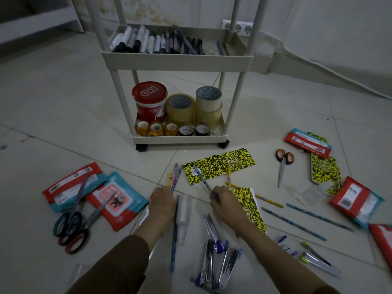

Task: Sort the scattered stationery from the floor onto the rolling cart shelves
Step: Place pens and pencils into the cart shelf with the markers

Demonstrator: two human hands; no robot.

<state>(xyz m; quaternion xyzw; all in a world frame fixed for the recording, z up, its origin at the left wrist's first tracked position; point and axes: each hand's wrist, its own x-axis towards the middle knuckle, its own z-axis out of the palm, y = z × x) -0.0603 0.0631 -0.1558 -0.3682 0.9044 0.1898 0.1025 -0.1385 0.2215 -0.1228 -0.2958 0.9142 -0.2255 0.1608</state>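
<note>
Stationery lies scattered over the tiled floor [63,115] in front of the cart [176,60]. Left hand [162,201] is curled around a small bunch of pencils [175,177], tips fanning up and away from the knuckles. Right hand [224,201] is curled too, pinching one blue patterned pencil [202,179] that slants up-left across the corner of a yellow-black speckled notebook [220,166]. A yellow pencil [228,174] also lies on that notebook. Just right of the right hand, a second speckled notebook [252,209], partly under the wrist.

Between the two forearms: a clear glue bottle [183,217] lying flat, a long blue pencil [174,236] beside it. Below the right wrist, a heap of silver pens [212,257] with purple and blue ends. More pencils [297,223] lie loose to the right, plus markers [316,259] near the lower right edge.

Left side: two red-and-teal packets [72,183], overlapping, with two pairs of scissors [72,221] lying on them, handles toward the camera. Right side: orange-handled scissors [283,166], another speckled notebook [324,170], more red packets [307,142] at upper right and [354,200] further down.

Cart middle shelf [176,59] holds a row of markers and pens [157,42]. Bottom shelf [178,137] holds a red tub [149,101], big tape rolls [195,109], the right two stacked, and a front row of small tape rolls [171,130]. Wall socket [244,28] behind the cart.
</note>
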